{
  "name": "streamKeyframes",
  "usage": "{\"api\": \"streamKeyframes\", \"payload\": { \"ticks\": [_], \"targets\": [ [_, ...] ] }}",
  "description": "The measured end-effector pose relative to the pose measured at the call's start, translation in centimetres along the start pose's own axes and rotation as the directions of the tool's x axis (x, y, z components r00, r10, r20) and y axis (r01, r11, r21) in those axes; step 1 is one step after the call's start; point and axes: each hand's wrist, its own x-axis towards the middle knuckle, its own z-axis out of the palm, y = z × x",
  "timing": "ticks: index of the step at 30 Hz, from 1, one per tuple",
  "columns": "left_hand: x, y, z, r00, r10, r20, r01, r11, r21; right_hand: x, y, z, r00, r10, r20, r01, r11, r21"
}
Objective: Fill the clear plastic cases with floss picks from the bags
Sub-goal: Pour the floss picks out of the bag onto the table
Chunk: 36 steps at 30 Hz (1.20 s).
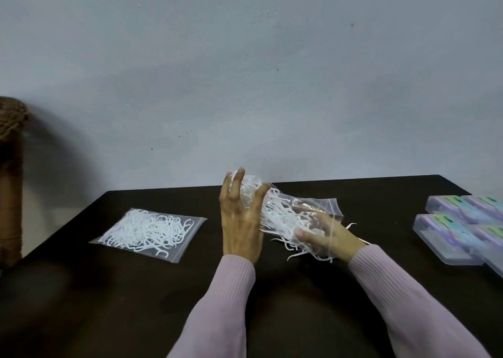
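From the head view, I am looking down at a dark worktop (pixel 136 289) set against a pale wall (pixel 245 72). My left hand (pixel 241 221) is raised with its back toward me, its fingers (pixel 239 180) spread and curled around the far end of a clear zip bag (pixel 313 208) stuffed with white floss picks (pixel 277 216). My right hand (pixel 324 238) is pushed in through the bag's open mouth, so I see it through the plastic; its fingers (pixel 300 232) are bent among the picks, though I cannot tell whether they pinch any. The bag is lifted off the worktop and lies slanted between my two hands, its zip edge pointing right. A few loose picks (pixel 294 251) lie on the worktop just under my right hand, some poking out beside the wrist. Both arms wear pale pink ribbed sleeves (pixel 226 297). Well to the left, a second bag (pixel 148 231), flat and full of picks, lies on the worktop and looks shut. At the right edge, clear cases (pixel 449 238) with coloured labels inside lie in a tight group, touching each other, their lids down as far as I can tell. At the far left stands something brown and blurred (pixel 11 180), too unclear to name.
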Motion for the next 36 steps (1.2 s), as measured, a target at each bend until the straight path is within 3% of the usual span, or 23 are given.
{"api": "streamKeyframes", "payload": {
  "ticks": [4,11,17,25,30,36],
  "targets": [
    [0.0,0.4,0.1,0.997,0.072,-0.016,-0.071,0.997,0.044,-0.1,-0.3,0.2,1.000,-0.027,0.001,0.027,0.999,-0.042],
    [-0.1,0.6,-0.1,0.993,0.117,0.008,-0.117,0.991,0.068,-0.3,-0.1,0.1,0.994,0.109,0.015,-0.109,0.993,0.042],
    [0.0,-0.1,0.0,0.997,0.072,0.033,-0.074,0.994,0.081,-0.6,-0.5,0.0,0.981,0.191,0.033,-0.193,0.978,0.076],
    [-0.2,-0.3,0.2,0.995,0.076,0.066,-0.082,0.992,0.097,-0.2,-0.1,-0.2,0.980,0.182,0.076,-0.177,0.982,-0.064],
    [-0.1,-0.6,0.2,1.000,0.021,0.007,-0.021,0.997,0.080,0.1,0.1,-0.7,0.984,0.175,0.004,-0.175,0.984,-0.022],
    [-0.1,-1.4,0.1,0.992,-0.129,-0.003,0.129,0.990,0.049,0.1,0.3,-1.6,0.994,0.100,-0.052,-0.105,0.987,-0.122]
  ]
}}
